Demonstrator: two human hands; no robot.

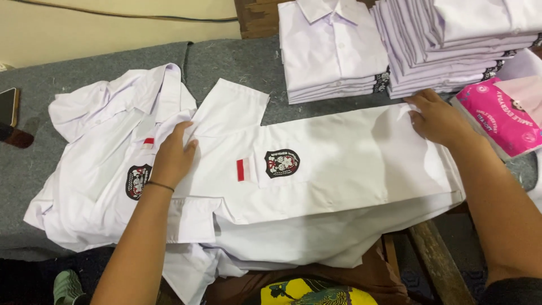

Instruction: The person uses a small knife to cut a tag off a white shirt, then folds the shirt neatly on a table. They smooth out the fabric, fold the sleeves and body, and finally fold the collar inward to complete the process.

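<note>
Your left hand [172, 155] presses flat, nothing clenched, at the collar end of the white shirt [339, 164]; right hand [437, 118] flat on its hem end below the folded stack [333, 51]. Risk: the shirt overhangs the worktop [237, 59] edge, so it may slide off once you lift.

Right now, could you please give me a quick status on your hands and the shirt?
Left hand flat near collar of white badged shirt. Right hand flat on its hem. Pink packet beside right hand.

folded shirt stack [463, 39] cut off at top — phone [8, 106] half out of frame
</note>
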